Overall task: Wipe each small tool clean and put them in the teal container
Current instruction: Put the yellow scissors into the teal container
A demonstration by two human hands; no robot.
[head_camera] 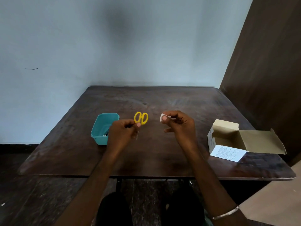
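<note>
My left hand (123,132) grips small scissors with yellow handles (141,117); the loops point up and away, and the blade tips poke out below the hand. My right hand (180,123) pinches a small white wipe (162,117) between thumb and fingers, a little to the right of the scissors and apart from them. The teal container (99,126) stands on the dark wooden table (162,157) just left of my left hand. Some thin metal tools (106,133) lie inside it, partly hidden by the hand.
An open cardboard box (228,137) with its flaps spread and a white printed side stands at the table's right. A dark wooden panel (267,70) rises at the right behind the table. The wall runs along the far edge.
</note>
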